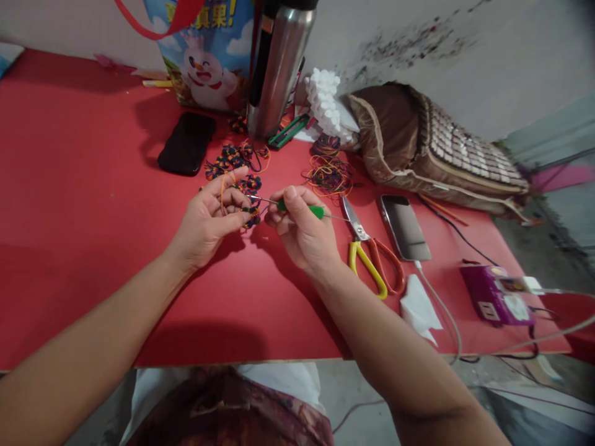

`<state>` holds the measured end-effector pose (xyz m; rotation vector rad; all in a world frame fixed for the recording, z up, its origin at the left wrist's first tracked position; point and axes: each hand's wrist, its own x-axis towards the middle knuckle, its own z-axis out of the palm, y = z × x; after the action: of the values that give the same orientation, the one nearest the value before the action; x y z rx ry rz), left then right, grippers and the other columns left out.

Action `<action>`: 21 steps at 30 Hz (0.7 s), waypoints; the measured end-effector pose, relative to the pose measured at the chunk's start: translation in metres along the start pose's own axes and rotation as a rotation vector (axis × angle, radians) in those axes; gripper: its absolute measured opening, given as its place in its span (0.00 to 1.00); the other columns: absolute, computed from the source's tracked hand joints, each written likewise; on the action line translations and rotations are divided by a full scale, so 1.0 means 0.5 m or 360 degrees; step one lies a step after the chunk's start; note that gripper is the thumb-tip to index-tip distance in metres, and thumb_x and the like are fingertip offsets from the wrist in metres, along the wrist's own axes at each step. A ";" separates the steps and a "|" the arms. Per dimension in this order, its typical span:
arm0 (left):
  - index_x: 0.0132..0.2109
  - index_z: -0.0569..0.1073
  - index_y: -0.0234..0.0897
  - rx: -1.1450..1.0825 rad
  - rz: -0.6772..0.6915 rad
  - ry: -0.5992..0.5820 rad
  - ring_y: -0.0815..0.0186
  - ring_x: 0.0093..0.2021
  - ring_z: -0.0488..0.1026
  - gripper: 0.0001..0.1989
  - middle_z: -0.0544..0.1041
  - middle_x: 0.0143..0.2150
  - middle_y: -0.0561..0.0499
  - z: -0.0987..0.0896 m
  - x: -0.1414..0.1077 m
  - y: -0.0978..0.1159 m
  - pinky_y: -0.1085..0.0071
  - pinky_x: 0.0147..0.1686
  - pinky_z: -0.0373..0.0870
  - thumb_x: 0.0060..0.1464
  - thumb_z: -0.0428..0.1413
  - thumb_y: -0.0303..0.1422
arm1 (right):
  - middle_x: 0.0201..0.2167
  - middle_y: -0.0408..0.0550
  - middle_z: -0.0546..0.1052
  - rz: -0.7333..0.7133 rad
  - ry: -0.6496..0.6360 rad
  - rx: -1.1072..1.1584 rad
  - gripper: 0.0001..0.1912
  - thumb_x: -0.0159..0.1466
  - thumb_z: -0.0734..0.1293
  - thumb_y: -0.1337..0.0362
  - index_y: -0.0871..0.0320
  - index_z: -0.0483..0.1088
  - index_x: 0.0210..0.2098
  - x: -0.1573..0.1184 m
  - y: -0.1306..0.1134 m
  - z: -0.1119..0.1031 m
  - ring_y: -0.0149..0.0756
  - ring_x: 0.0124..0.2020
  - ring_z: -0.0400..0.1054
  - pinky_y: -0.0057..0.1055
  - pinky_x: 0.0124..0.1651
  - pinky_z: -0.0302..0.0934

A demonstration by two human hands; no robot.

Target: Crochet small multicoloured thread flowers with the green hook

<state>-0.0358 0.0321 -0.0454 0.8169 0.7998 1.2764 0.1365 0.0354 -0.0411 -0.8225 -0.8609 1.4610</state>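
My left hand (207,214) pinches a small piece of dark, orange-flecked crochet work (251,217) between thumb and fingertips. An orange strand of yarn (222,192) loops around its fingers. In my right hand (304,226) is a crochet hook with a green handle (316,212), held like a pen. The metal tip points left and meets the work at my left fingertips; whether it passes through a stitch I cannot tell. Behind my hands lie more dark knotted yarn pieces (227,161) and a loose tangle of multicoloured yarn (328,173).
Scissors (360,232) with yellow and red handles lie right of my right hand, beside a plugged-in phone (404,226) and a tissue (418,310). A black phone (187,142), a steel flask (281,68), a green cutter (288,131) and a brown cushion (437,148) stand or lie farther back.
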 end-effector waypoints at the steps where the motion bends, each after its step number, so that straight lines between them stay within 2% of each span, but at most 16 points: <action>1: 0.59 0.80 0.41 0.0004 0.0000 0.0002 0.71 0.33 0.74 0.37 0.79 0.34 0.58 0.000 0.000 0.001 0.76 0.34 0.74 0.40 0.75 0.20 | 0.29 0.40 0.80 0.0006 0.0005 -0.0006 0.23 0.52 0.87 0.45 0.52 0.79 0.29 0.000 -0.001 0.000 0.29 0.30 0.70 0.29 0.33 0.67; 8: 0.59 0.80 0.41 0.0071 0.0029 -0.0026 0.71 0.31 0.72 0.34 0.77 0.33 0.58 0.006 -0.005 0.008 0.74 0.32 0.74 0.43 0.73 0.21 | 0.28 0.39 0.80 -0.0038 -0.0023 -0.0124 0.22 0.56 0.86 0.44 0.53 0.79 0.27 0.000 -0.004 -0.004 0.27 0.28 0.68 0.28 0.31 0.64; 12: 0.58 0.82 0.42 0.0116 0.0090 -0.0007 0.71 0.32 0.71 0.32 0.76 0.34 0.57 0.004 -0.006 0.005 0.74 0.33 0.74 0.44 0.74 0.22 | 0.26 0.39 0.79 -0.0114 -0.0070 -0.0242 0.22 0.57 0.85 0.43 0.53 0.79 0.27 0.001 -0.006 -0.012 0.27 0.26 0.67 0.29 0.32 0.65; 15: 0.58 0.82 0.43 0.0176 0.0147 0.0011 0.69 0.33 0.72 0.31 0.77 0.34 0.56 0.002 -0.008 0.001 0.71 0.35 0.74 0.46 0.74 0.23 | 0.26 0.39 0.79 -0.0203 -0.0127 -0.0336 0.21 0.60 0.84 0.44 0.53 0.80 0.27 0.001 -0.005 -0.020 0.27 0.25 0.66 0.30 0.34 0.66; 21: 0.58 0.82 0.42 0.0338 0.0256 0.0010 0.68 0.31 0.71 0.30 0.77 0.32 0.56 0.005 -0.012 0.000 0.70 0.33 0.72 0.48 0.74 0.24 | 0.28 0.42 0.81 -0.0433 -0.0194 -0.0644 0.20 0.66 0.80 0.43 0.52 0.82 0.30 -0.002 -0.009 -0.029 0.32 0.28 0.71 0.33 0.36 0.70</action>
<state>-0.0343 0.0257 -0.0440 1.0658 0.8995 1.3504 0.1515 0.0352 -0.0438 -0.8764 -1.3345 1.1207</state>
